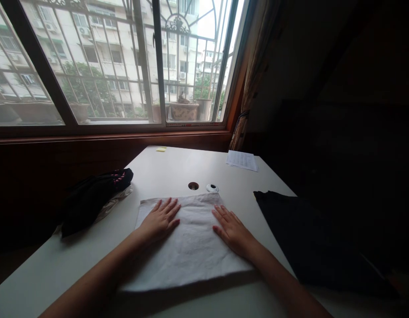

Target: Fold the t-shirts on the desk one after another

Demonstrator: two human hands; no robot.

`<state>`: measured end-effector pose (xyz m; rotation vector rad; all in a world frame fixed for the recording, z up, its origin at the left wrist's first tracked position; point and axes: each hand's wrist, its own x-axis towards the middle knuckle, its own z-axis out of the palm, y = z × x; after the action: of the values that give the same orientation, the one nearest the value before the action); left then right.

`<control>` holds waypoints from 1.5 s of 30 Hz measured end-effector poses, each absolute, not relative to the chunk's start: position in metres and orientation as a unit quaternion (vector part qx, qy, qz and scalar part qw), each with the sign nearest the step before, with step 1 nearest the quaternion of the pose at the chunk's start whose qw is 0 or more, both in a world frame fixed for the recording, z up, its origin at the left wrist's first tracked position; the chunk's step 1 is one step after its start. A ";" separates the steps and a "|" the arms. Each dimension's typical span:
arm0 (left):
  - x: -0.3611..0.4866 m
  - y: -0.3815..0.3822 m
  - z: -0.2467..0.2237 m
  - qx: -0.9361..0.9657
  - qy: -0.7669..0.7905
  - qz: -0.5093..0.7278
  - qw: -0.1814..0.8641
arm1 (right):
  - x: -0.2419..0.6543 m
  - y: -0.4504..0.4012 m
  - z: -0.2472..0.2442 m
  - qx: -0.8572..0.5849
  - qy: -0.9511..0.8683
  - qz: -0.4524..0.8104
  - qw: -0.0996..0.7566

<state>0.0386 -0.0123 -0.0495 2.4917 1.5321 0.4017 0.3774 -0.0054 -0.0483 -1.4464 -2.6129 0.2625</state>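
Observation:
A white cloth (191, 251), roughly rectangular and slightly wrinkled, lies spread on the white table (177, 170) in front of me. My left hand (161, 218) rests on its upper left part, fingers spread and palm down. On the upper right part lies my right hand (232, 229), also flat with the fingers apart. Both hands touch the cloth, and neither grips it. Whether the cloth is a folded garment or a single piece, I cannot tell.
At the left edge sits a heap of dark clothing (91, 198) over something pale. A dark folded cloth (310, 238) lies at the right. Farther back are a cable hole (193, 186), its round cover (212, 187), papers (242, 160) and yellow sticky notes (161, 149). A barred window stands behind.

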 end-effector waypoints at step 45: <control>-0.027 0.003 -0.044 0.813 0.493 0.282 0.126 | 0.420 -0.014 -0.035 -0.533 -0.838 0.094 0.070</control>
<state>-0.0274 0.0030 -0.0442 2.3681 1.4368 0.8216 0.4203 -0.0139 -0.0352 -1.6031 -2.5215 0.2822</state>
